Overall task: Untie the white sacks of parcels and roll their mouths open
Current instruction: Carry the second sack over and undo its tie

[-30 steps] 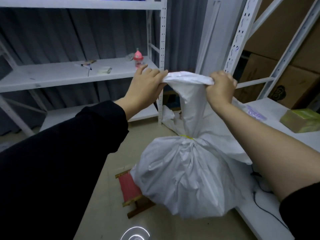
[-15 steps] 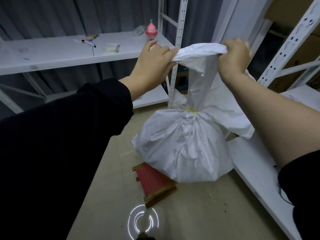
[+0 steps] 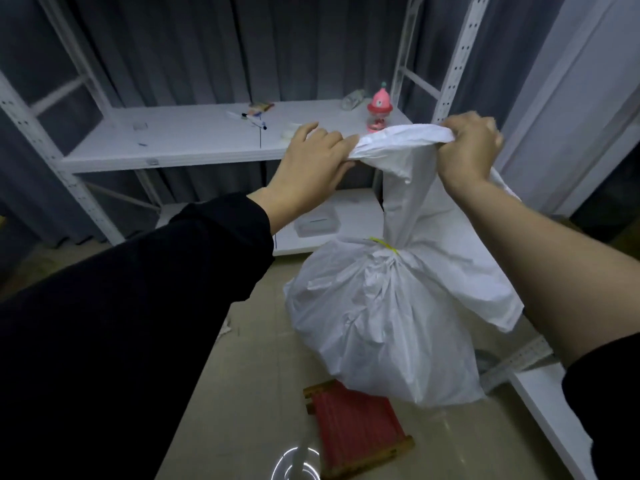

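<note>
arms outstretched, left hand (image 3: 311, 164) and right hand (image 3: 467, 150) raised level, fingers (image 3: 330, 140) apparently clenched on the sack (image 3: 381, 323).

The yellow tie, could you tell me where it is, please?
Head view, right of centre: the yellow tie cinches the sack below the right hand.

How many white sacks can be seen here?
1. The sack, tied with a yellow tie, is held up by its top: left hand at one end, right hand at the other. Others may be outside the view.
</note>
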